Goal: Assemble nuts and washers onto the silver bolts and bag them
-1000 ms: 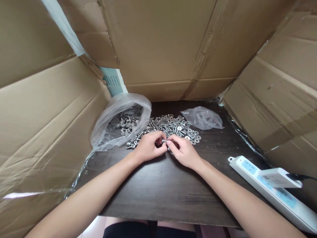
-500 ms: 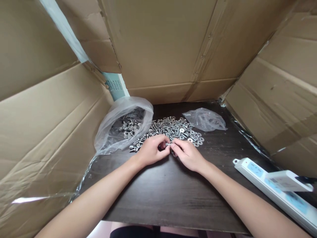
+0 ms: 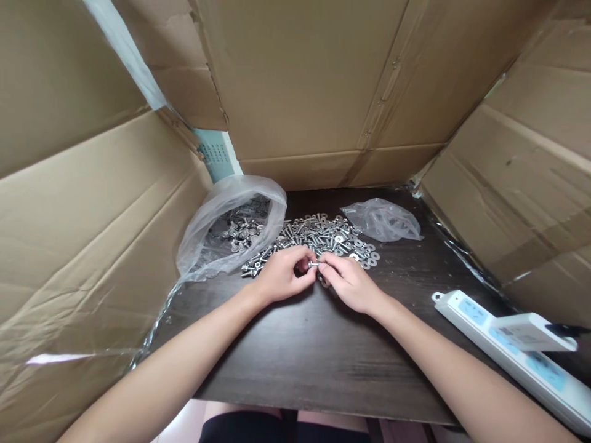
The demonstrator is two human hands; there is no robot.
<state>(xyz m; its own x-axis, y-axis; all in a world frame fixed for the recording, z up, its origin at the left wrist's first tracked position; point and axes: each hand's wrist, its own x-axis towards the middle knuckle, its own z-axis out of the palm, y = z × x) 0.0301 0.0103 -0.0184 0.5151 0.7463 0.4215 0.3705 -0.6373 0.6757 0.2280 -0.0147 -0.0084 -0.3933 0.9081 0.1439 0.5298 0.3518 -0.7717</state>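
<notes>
A small silver bolt (image 3: 314, 264) lies level between my two hands, just in front of the metal pile. My left hand (image 3: 285, 274) pinches its left end between thumb and fingers. From the other side, my right hand (image 3: 349, 284) is closed on the bolt's right end; whether a nut or washer is also in those fingertips is hidden. Right behind the hands spreads a pile of loose bolts, nuts and washers (image 3: 318, 235). Flat washers (image 3: 369, 259) lie along the pile's right edge.
An open clear plastic bag (image 3: 194, 246) with more hardware inside stands at the left. A crumpled clear bag (image 3: 383, 220) lies at back right. A white power strip (image 3: 503, 344) with a plug in it lies on the right. Cardboard walls (image 3: 314, 92) enclose the dark table (image 3: 295, 363).
The whole view has shifted slightly. Both hands keep their pinch on the bolt, and a little more of it shows between the fingers.
</notes>
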